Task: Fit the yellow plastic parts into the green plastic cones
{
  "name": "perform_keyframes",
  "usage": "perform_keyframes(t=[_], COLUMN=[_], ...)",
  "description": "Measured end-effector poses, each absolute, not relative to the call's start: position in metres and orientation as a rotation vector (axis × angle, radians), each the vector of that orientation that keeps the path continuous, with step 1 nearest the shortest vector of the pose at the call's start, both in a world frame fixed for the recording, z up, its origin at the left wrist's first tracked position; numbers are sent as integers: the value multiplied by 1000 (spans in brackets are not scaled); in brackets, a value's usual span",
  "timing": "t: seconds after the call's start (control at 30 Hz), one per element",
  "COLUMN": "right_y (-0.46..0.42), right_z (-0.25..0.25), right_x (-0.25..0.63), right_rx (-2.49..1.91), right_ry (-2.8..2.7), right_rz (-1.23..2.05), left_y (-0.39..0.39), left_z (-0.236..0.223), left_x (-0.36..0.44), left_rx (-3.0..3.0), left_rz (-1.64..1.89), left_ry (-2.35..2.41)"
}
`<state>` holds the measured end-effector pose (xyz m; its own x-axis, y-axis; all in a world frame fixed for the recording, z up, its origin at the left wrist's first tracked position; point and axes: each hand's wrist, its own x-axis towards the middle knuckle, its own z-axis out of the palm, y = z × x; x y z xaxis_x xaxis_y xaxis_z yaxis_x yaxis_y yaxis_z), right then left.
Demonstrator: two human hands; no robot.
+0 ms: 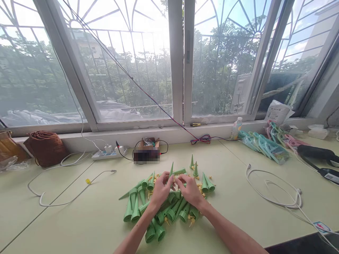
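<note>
My left hand (162, 188) grips a green plastic watering spike (171, 169), its pointed tip up. Close against it, my right hand (190, 189) pinches a small yellow valve, mostly hidden by the fingers, at the spike's side. Under and around both hands lies a heap of similar green spikes (135, 209), many on their sides with hollow wide ends showing. Small yellow valves (192, 221) are scattered among them. Behind my right hand a green spike (192, 162) stands upright with another beside it, and a leaning pair (208, 183) is to the right.
A small box (147, 153) with a blurred front and a power strip (108, 152) stand by the window sill. On the left are a brown bag (46, 148) and a white cable (76, 197). Coiled cable (275, 204), a bottle (236, 128) and packaged pastel items (270, 146) lie right.
</note>
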<state>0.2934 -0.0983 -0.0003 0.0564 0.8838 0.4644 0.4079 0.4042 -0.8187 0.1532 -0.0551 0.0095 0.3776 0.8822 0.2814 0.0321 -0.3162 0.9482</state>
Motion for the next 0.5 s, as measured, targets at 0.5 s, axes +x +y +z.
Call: perform_keyframes(t=[0.5], right_y=[-99], right_z=[1], right_x=[292], right_rx=[-1141], right_ry=[-1527], right_rz=[571], left_y=[-55], left_z=[9], left_x=[153], left_rx=[1659], left_rz=[1093], left_ry=[837])
